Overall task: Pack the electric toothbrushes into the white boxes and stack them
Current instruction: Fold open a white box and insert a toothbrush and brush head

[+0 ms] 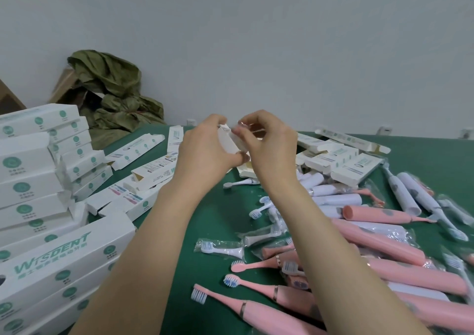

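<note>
1. The person holds both hands up over the green worktop [215,222], close together near its far edge.
2. The left hand [205,147] grips a white box [230,142], fingers curled round its side. The box is off the surface and tilted.
3. The right hand [269,145] meets it from the other side. The thumb is under the box and the fingertips are bent in, pinching at its upper end. What exactly they pinch there I cannot tell.
4. To the left stand the stacked boxes [28,181], closed and piled several high, with green print on white.
5. Between that pile and the hands lie open boxes [151,170], flaps loose. More of them are heaped beyond the right hand.
6. On the right, pink toothbrushes [379,242] lie in a loose heap, some of them in clear wrap. The white toothbrushes [333,198] lie just behind them.
7. Spare brush heads [221,248] in plastic sleeves are scattered between the forearms.
8. An olive-green bag [112,91] slumps against the wall, over a cardboard carton [65,83].
</note>
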`<state>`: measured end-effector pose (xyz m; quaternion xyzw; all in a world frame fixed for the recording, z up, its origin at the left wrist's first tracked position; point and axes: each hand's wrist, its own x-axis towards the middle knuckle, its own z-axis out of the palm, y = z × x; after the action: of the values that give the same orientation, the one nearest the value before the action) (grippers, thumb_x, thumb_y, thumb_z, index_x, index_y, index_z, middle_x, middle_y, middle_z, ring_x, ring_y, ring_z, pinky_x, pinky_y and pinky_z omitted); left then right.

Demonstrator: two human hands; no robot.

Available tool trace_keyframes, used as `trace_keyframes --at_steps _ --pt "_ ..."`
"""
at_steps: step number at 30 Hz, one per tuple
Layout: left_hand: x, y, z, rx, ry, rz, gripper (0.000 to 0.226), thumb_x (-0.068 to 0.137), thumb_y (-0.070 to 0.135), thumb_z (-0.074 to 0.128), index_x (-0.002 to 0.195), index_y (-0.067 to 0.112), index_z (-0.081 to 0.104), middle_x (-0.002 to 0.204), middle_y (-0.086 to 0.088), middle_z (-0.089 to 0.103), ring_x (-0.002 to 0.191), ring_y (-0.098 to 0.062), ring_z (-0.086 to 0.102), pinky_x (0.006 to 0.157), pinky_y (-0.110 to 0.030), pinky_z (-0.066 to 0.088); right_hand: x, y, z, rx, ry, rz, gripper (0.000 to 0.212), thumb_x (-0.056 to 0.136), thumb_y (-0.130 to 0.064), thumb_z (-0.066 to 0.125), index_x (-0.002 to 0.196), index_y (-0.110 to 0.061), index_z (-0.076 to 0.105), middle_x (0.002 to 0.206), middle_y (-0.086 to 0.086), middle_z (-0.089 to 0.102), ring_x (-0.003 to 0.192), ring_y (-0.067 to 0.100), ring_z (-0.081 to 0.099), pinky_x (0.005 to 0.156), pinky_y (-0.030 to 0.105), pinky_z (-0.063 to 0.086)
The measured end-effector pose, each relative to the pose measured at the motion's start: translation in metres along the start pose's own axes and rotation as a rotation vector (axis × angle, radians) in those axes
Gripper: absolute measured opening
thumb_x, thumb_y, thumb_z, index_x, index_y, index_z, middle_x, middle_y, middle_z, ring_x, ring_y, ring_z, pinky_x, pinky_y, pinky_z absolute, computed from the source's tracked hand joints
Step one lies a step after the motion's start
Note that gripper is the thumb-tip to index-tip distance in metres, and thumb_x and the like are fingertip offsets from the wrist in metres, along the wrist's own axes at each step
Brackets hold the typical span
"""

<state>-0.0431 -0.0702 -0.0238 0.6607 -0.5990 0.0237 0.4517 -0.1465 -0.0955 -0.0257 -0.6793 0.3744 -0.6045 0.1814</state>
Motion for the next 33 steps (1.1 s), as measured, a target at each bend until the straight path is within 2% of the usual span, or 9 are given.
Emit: trace_keyframes --at_steps 3,10,13,17,21,25,27,29,33 --pt "0.000 0.002 -0.007 -0.073 0.037 -0.020 0.070 0.062 0.035 0.082 0.125 0.019 0.056 0.113 0.000 0.064 0.106 -0.020 0.056 0.080 -0.024 0.039 0.003 -0.004 -0.004 -0.098 -0.025 -0.028 0.014 0.089 -0.020 0.063 0.099 -0.016 0.072 0.102 0.000 0.050 0.098 0.017 0.051 0.087 0.025 0.041" --pt "0.001 0.009 -0.010 -0.132 0.058 -0.027 0.062 0.065 0.024 0.079 0.123 0.018 0.058 0.092 0.002 0.058 0.099 -0.021 0.057 0.071 -0.018 0.034 0.002 -0.011 -0.002 -0.232 0.100 -0.239 0.015 0.086 -0.005 0.064 0.096 -0.008 0.075 0.092 0.005 0.048 0.091 0.021 0.039 0.065 0.023 0.027" --pt "0.001 0.009 -0.005 -0.112 0.049 -0.024 0.063 0.064 0.022 0.081 0.123 0.019 0.058 0.107 -0.001 0.065 0.104 -0.021 0.058 0.080 -0.023 0.039 0.008 -0.007 -0.004 -0.185 -0.149 -0.126 0.020 0.091 -0.009 0.059 0.104 -0.014 0.074 0.091 0.000 0.037 0.094 0.016 0.035 0.070 0.012 0.030" --pt "-0.001 0.004 0.003 -0.066 -0.015 -0.004 0.070 0.062 0.022 0.082 0.127 0.020 0.056 0.116 0.001 0.065 0.110 -0.019 0.057 0.083 -0.022 0.039 0.013 0.000 -0.014 -0.373 -0.538 -0.121 0.036 0.094 -0.006 0.045 0.115 -0.024 0.069 0.094 0.005 0.036 0.104 0.026 0.038 0.073 0.023 0.027" --pt "-0.001 0.002 0.002 -0.104 -0.016 -0.006 0.075 0.060 0.034 0.085 0.128 0.023 0.054 0.111 0.005 0.061 0.102 -0.014 0.054 0.071 -0.010 0.035 0.016 0.001 -0.023 -0.182 -0.281 -0.019 0.026 0.087 -0.011 0.062 0.110 -0.022 0.066 0.101 0.001 0.047 0.081 0.000 0.045 0.070 0.009 0.037" --pt "0.001 -0.002 -0.003 -0.183 -0.054 0.006 0.084 0.058 0.036 0.088 0.131 0.025 0.047 0.108 0.011 0.052 0.095 -0.007 0.045 0.065 0.007 0.028 0.019 0.006 -0.029 0.034 -0.183 0.279 0.032 0.083 -0.018 0.068 0.114 -0.016 0.058 0.094 -0.004 0.063 0.073 0.006 0.063 0.067 0.018 0.046" --pt "0.000 -0.002 -0.004 -0.165 -0.153 0.040 0.103 0.057 0.035 0.090 0.142 0.024 0.034 0.122 0.009 0.051 0.102 -0.004 0.041 0.066 -0.001 0.029 0.017 0.004 -0.029 0.167 -0.226 0.360 0.010 0.085 -0.010 0.061 0.090 -0.012 0.069 0.073 -0.003 0.069 0.056 0.009 0.066 0.063 0.023 0.053" --pt "-0.001 -0.001 -0.005 -0.124 -0.230 0.070 0.120 0.056 0.030 0.091 0.149 0.025 0.015 0.133 0.008 0.046 0.106 0.000 0.034 0.070 -0.007 0.026 0.016 0.004 -0.027 0.188 -0.191 0.319 0.023 0.083 -0.004 0.056 0.073 -0.018 0.071 0.066 0.000 0.071 0.052 0.011 0.065 0.066 0.032 0.057" --pt "0.000 -0.001 -0.009 -0.261 -0.173 0.078 0.084 0.071 0.028 0.082 0.137 0.028 0.030 0.123 0.014 0.052 0.107 -0.006 0.051 0.073 -0.017 0.038 0.018 0.001 -0.023 0.295 -0.116 0.309 0.026 0.079 -0.003 0.055 0.072 -0.020 0.073 0.062 -0.002 0.069 0.054 0.011 0.062 0.061 0.029 0.056"
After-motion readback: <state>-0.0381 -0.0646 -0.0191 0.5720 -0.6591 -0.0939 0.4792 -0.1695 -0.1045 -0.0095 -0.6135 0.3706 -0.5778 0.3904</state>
